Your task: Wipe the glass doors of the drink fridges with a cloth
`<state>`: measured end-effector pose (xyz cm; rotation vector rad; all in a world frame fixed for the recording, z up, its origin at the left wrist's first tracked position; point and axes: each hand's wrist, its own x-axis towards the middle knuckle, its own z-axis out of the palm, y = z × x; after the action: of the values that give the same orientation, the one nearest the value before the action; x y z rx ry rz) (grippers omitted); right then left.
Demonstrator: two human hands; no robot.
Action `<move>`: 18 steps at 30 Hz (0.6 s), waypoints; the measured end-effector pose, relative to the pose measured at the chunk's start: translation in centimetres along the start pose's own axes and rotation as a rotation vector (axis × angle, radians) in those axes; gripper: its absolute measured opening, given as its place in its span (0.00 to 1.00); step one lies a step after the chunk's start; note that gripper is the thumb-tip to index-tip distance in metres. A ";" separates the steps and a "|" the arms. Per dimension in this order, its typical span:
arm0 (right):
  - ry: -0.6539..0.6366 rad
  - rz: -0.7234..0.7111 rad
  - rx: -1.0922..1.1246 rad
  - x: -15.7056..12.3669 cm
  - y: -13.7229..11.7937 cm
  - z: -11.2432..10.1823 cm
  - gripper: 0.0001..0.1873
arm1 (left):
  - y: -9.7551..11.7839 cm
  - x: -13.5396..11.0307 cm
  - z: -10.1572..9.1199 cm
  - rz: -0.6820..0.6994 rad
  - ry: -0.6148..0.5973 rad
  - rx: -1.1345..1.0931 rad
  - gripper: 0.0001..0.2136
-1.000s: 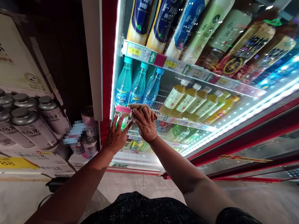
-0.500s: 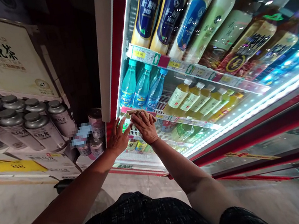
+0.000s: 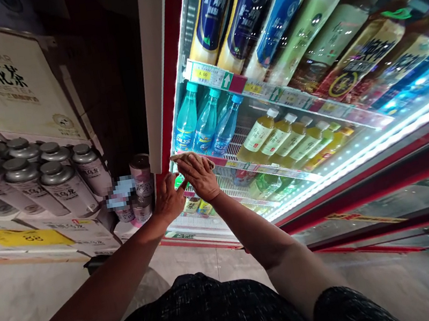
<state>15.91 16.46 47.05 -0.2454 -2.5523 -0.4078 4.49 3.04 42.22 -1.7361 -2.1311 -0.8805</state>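
My right hand (image 3: 199,176) presses a tan cloth (image 3: 186,157) against the front edge of a fridge shelf (image 3: 248,166), just below three light-blue water bottles (image 3: 204,123). Its fingers lie closed over the cloth. My left hand (image 3: 168,196) rests beside it on the same shelf edge at the red door frame (image 3: 168,75), fingers spread. Yellow tea bottles (image 3: 280,139) lie further right on that shelf.
The shelf above carries large blue-labelled and cream bottles (image 3: 240,15) behind price tags (image 3: 209,76). Left of the fridge stand grey-capped cans (image 3: 38,177), a white carton with black lettering (image 3: 2,80) and small pink cans (image 3: 141,188). The floor (image 3: 17,305) is pale tile.
My right hand has slid the cloth leftward along the shelf edge toward the door frame. My left hand has shifted slightly left and down with it.
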 end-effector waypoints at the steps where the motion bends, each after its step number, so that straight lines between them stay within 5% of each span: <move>1: 0.009 0.007 0.002 0.3 -0.1 0.0 0.29 | 0.0 0.0 0.0 -0.004 -0.010 0.004 0.23; 18: -0.048 -0.008 0.037 -1.9 -2.0 3.0 0.27 | -0.9 -1.7 -0.4 -0.001 -0.057 0.049 0.17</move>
<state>15.61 15.39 43.13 -0.2346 -2.6064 -0.3611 3.96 1.35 41.31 -1.7561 -2.1702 -0.7813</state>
